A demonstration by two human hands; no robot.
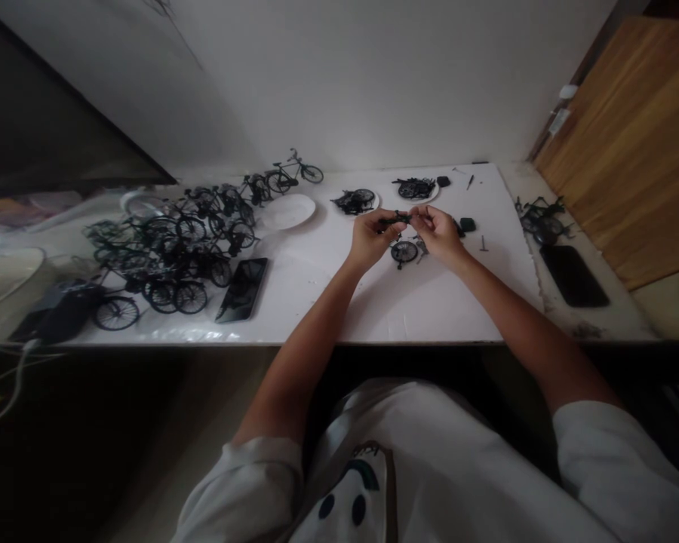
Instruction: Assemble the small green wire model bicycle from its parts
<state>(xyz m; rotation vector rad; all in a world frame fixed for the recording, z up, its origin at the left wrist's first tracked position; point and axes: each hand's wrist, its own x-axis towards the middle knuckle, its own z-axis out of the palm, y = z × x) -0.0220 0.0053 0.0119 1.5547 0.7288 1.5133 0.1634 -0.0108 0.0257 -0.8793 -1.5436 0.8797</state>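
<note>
Above the white board (407,309), my left hand (370,235) and my right hand (438,235) meet, both with fingers closed. Between them is a small dark model bicycle frame (397,219), pinched at its left by my left fingers and at its right by my right fingertips. Its finer parts are hidden by the fingers. Just below, a miniature spoked wheel (404,252) shows near my hands; whether it is joined to the frame I cannot tell. Behind them, dark bicycle parts (355,200) lie on a small white plate, with more parts (416,188) on another plate.
Many finished-looking model bicycles (186,234) crowd the left, beside an empty-looking white plate (290,212) and a phone (242,290). At right lie a small T-shaped tool (483,243), a dark block (467,224), another phone (575,276) and more bicycle parts (543,219).
</note>
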